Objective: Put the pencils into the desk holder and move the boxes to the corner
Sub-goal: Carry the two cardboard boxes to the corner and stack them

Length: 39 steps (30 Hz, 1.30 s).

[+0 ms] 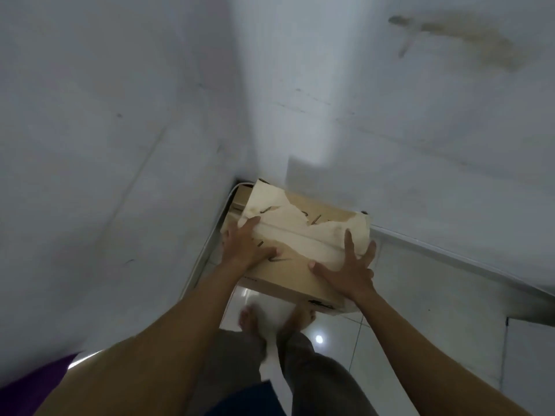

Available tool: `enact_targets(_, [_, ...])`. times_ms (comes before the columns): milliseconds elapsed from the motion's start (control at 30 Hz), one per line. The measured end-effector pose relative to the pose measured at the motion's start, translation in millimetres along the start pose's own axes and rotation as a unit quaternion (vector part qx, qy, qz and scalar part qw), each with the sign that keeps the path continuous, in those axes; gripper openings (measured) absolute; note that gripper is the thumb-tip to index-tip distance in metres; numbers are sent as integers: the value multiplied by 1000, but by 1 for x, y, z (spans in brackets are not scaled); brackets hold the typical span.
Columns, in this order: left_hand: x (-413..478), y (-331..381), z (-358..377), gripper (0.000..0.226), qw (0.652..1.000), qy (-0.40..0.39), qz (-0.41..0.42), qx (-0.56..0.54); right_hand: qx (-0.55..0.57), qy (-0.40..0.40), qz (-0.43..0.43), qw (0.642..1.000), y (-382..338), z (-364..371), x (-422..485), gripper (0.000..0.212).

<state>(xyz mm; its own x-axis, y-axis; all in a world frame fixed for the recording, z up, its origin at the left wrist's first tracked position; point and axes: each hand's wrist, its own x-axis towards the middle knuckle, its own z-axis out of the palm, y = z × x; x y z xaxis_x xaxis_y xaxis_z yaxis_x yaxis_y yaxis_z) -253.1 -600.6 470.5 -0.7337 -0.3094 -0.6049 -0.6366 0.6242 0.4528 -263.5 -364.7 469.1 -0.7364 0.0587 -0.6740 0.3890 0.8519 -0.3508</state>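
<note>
The cardboard box [288,276] is sitting close in the wall corner [258,139], with its torn paper covering [303,238] facing up. The left hand [246,246] and the right hand [350,267] are lying flat on its top with fingers spread, gripping nothing; the left is nearer the corner. A second box [240,197] is showing deeper in the corner. Bare feet [248,319] are standing on the tiled floor [420,298], farther from the corner.

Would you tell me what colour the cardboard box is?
Tan cardboard box, torn cream paper on top; head view.

Tan cardboard box [288,276], pale top layer torn, sits in the wall corner, second box [241,202] behind
</note>
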Motion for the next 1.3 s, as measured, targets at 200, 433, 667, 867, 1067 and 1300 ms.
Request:
enact_targets(200, [94,-26,9,110,999,-40,-8,-4,-39,-39,-7,998,-25,37,88,121])
enact_targets(433, [193,-79,28,122,999,-46,25,-13,-4,-25,-10,1000,-42,107,179,126])
enact_targets(667, [271,-137,50,122,998,-62,31,6,-12,17,-72,997,-45,168,252,130])
enact_targets(867, [313,-162,75,116,997,-71,16,-1,-29,20,-88,995,-38,206,281,122])
enact_targets(1067, [321,-171,77,123,997,-71,14,35,-41,60,-108,991,-42,213,278,119])
enact_targets(1300, [340,-178,58,122,999,-31,31,30,-31,58,-128,990,-56,215,282,115])
